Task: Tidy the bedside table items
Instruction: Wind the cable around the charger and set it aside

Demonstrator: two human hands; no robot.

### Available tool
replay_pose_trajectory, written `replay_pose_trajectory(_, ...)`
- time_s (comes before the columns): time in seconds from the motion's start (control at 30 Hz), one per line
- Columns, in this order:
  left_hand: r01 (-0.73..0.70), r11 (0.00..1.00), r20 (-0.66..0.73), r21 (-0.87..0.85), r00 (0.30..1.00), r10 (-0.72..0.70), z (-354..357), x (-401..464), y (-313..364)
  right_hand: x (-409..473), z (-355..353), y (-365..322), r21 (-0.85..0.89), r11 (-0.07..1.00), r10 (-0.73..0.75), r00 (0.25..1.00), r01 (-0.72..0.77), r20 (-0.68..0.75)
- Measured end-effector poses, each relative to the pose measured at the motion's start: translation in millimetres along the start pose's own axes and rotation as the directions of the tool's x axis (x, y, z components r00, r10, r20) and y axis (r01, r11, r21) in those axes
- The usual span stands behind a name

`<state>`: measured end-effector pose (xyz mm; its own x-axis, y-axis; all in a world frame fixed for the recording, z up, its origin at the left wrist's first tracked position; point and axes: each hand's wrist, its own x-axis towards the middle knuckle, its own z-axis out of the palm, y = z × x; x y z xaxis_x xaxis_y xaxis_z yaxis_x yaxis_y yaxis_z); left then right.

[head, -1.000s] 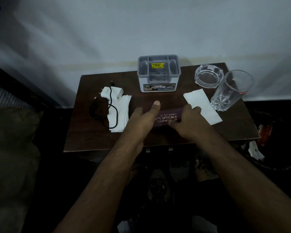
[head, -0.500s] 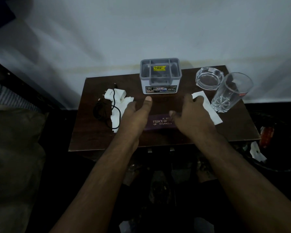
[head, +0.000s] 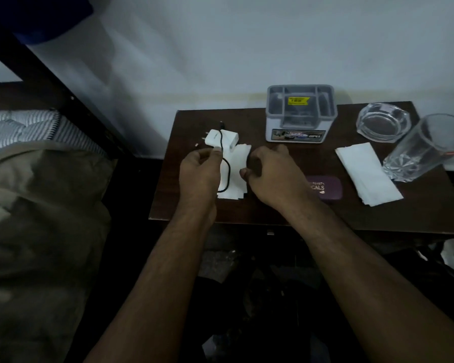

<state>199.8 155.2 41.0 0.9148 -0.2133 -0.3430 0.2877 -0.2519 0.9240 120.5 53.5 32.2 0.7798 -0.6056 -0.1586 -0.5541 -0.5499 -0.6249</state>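
Note:
On the dark wooden bedside table (head: 286, 208) a white charger (head: 227, 138) lies with its black cable (head: 228, 170) trailing over a white tissue (head: 237, 161). My left hand (head: 198, 175) pinches thumb and forefinger on the cable just below the charger. Beside it, my right hand (head: 273, 176) hovers with curled fingers at the tissue's right edge; whether it grips the tissue is unclear. A purple spectacle case (head: 326, 188) lies flat to the right of that hand, apart from it. A second white tissue (head: 367, 174) lies further right.
A grey compartment organiser (head: 300, 113) stands at the table's back edge against the wall. A glass ashtray (head: 383, 123) and a tall drinking glass (head: 425, 150) stand at the back right. A bed with a blanket (head: 37, 218) is to the left.
Both hands left the spectacle case and moved left to the charger and tissue. The case now lies uncovered. The view has shifted left.

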Motion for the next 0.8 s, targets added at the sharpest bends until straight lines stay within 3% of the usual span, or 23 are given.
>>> replay_pose_trajectory(0.37, 0.068, 0.991, 0.012, -0.116, 0.998, -0.067, -27, 43, 8, 28, 29, -16, 0.004, 0.999, -0.045, 0.998, 0.046, -0.052)
replay_pose_trajectory(0.57, 0.039, 0.997, -0.084, -0.073, 0.995, -0.046, -16, 67, 7, 40, 38, -15, 0.0, 0.997, -0.071, 0.996, 0.071, -0.058)
replay_pose_trajectory(0.8, 0.016, 0.999, -0.051, 0.04, 0.999, -0.014, -6, 84, 0, 61, 42, -12, -0.016, 0.995, -0.098, 0.994, 0.097, -0.057)
